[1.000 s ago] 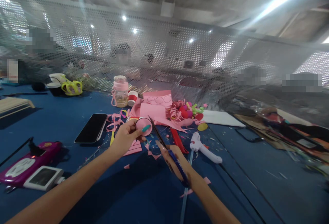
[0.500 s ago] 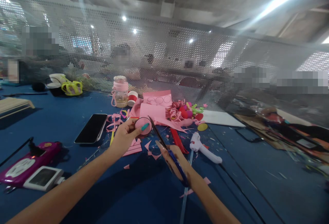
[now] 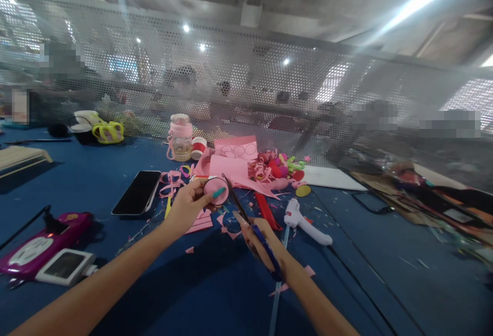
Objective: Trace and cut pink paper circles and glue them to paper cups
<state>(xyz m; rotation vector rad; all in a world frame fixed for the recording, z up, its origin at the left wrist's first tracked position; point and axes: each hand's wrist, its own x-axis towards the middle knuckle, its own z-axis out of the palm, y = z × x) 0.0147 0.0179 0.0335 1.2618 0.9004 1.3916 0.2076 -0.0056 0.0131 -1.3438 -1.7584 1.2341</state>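
Between the thumb and fingers of my left hand (image 3: 188,203) is a round pink paper piece (image 3: 216,191) with a dark outline. My right hand (image 3: 262,241) is closed around the blue handles of a pair of scissors (image 3: 265,246). The scissor blades point up and to the left, close beside the right edge of the pink circle. Pink paper scraps (image 3: 232,233) lie on the blue table below the blades. Behind the hands is a larger pink sheet (image 3: 229,168), and another pink sheet with drawn circles (image 3: 241,149) stands farther back.
A white glue gun (image 3: 308,227) with a cable lies at right. A phone (image 3: 137,192), a purple device (image 3: 42,246) and a pink-topped bottle (image 3: 181,138) are at left. Cardboard (image 3: 400,205) is far right; a perforated metal screen (image 3: 231,84) runs behind.
My left hand and the pink circle have shifted slightly to the right and the circle has turned a little. The scissors have barely moved.
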